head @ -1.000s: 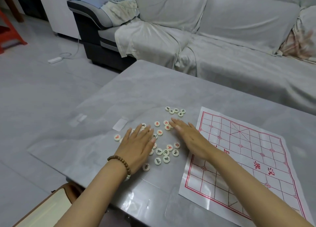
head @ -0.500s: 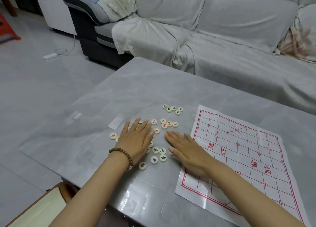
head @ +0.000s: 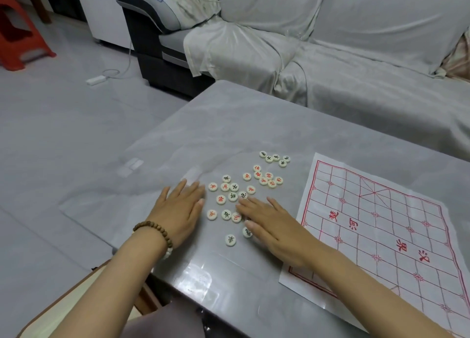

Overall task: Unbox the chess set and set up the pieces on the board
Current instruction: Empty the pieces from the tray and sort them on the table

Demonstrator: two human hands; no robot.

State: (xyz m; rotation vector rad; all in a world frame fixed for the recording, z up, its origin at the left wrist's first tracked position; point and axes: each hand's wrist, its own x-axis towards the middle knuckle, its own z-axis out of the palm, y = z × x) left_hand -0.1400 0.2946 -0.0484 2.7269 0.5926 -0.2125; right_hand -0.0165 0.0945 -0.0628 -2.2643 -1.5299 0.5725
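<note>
Several small white round chess pieces [head: 233,196] with red or black characters lie scattered face up on the grey table [head: 254,124]. A smaller cluster of pieces [head: 274,158] sits farther back. The paper board [head: 381,225] with its red grid lies flat at the right, with no pieces on it. My left hand [head: 179,210], with a bead bracelet on the wrist, lies flat with straight fingers left of the pieces. My right hand [head: 272,225] lies flat with fingers spread over the near right pieces, covering some.
A clear plastic sheet [head: 127,192] lies on the table's left part, with a small white card [head: 192,173] on it. A covered sofa [head: 330,58] stands behind the table. A red stool [head: 17,32] and a power strip [head: 95,80] are on the floor at left.
My left hand slid left off the pieces, uncovering several. My right hand moved back toward me and left, over the near pieces. The pieces lie more spread out.
</note>
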